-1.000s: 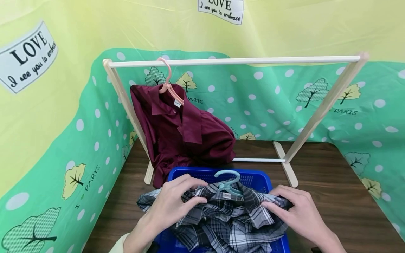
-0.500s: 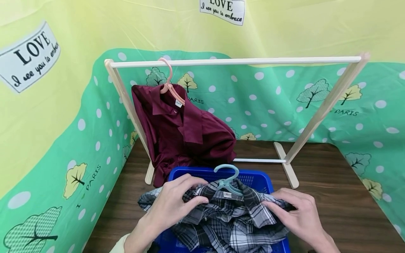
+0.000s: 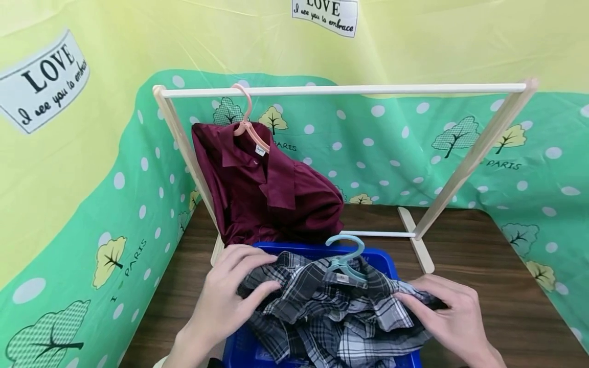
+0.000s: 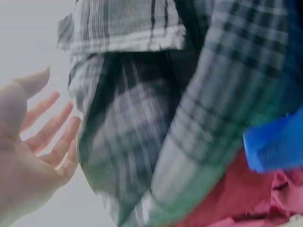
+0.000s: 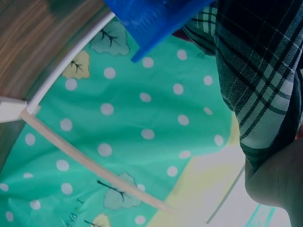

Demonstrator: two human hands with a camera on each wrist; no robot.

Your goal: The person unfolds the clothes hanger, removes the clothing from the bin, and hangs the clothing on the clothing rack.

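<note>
A grey and black plaid shirt is bunched over the blue basket, with a light blue hanger inside its collar and the hook sticking up. My right hand pinches the shirt's right shoulder between thumb and fingers; the right wrist view shows only part of that hand below the plaid cloth. At the opposite shoulder, my left hand has its fingers and thumb spread. In the left wrist view, this hand is loosely open beside the shirt and grips nothing.
Behind the basket stands a wooden rack with a white top bar. A maroon shirt hangs at its left on a pink hanger. A patterned green and yellow cloth surrounds the dark wooden table.
My left hand has let go of the shirt's shoulder and moved left. The hanger hook has risen and shifted right, and my right hand has moved slightly right with the shirt.
</note>
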